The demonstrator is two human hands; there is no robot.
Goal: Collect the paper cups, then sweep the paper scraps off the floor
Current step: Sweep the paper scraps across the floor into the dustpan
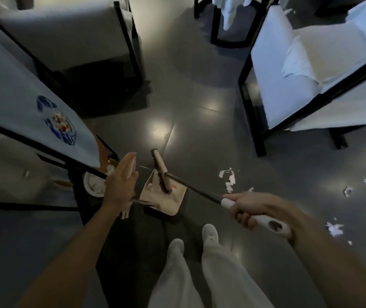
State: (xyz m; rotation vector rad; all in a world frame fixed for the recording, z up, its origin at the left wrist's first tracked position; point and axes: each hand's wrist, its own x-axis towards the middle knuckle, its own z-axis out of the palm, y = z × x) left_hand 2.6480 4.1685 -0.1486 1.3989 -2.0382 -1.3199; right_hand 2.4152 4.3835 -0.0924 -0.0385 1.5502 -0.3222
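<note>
Several paper scraps (230,180) lie on the floor (200,130) right of the dustpan (166,201), nearer my right hand (248,210), which grips the broom (200,189); its shaft points left-forward. My left hand (119,181) is blurred, grasp indeterminable.

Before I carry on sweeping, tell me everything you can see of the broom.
The broom has a thin dark shaft, a white plastic-looking grip with a hanging hole at its end, and a beige head with dark bristles. It slants from lower right to upper left. The right hand grips the white grip; the head lies across the mouth of the beige dustpan, bristles on the pan.
</note>
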